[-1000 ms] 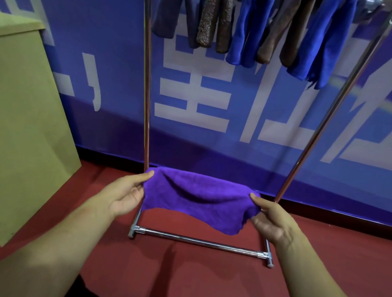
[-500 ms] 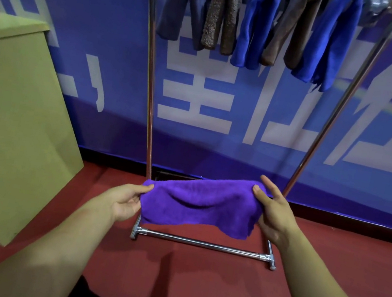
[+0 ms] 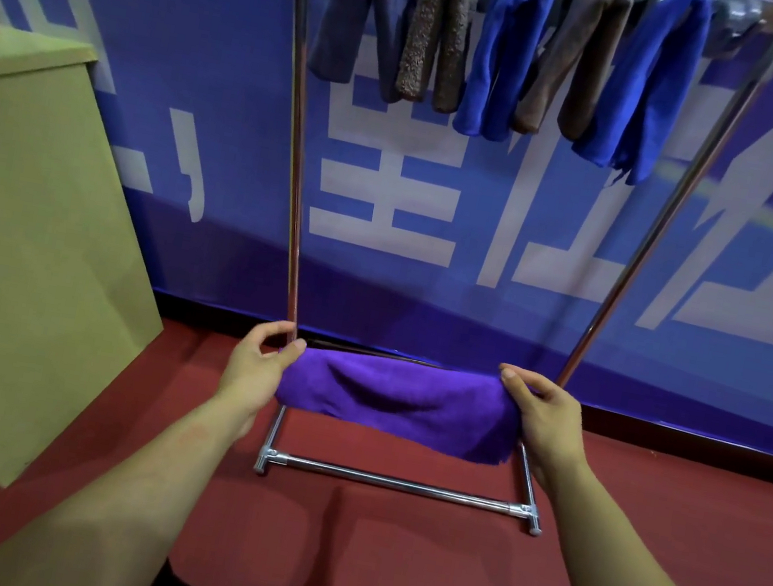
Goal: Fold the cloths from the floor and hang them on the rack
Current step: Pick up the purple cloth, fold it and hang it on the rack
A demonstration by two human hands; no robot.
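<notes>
A purple cloth (image 3: 400, 400) hangs folded between my hands, held level in the air above the red floor and in front of the rack's base. My left hand (image 3: 257, 366) pinches its left end between thumb and fingers. My right hand (image 3: 540, 415) grips its right end, thumb on top. The metal rack (image 3: 293, 164) stands just beyond, against the blue wall. Several folded cloths, grey, brown and blue (image 3: 504, 51), hang side by side over its top bar.
A tan cabinet (image 3: 16, 231) stands at the left, close to the rack's left post. The rack's floor bar (image 3: 398, 484) lies under the cloth. A blue banner wall (image 3: 485, 238) with white characters closes the back. Red floor (image 3: 380, 563) spreads in front.
The cloth has been folded over into a narrower, thicker band. Both hands have shifted their hold on its ends and now hold it level.
</notes>
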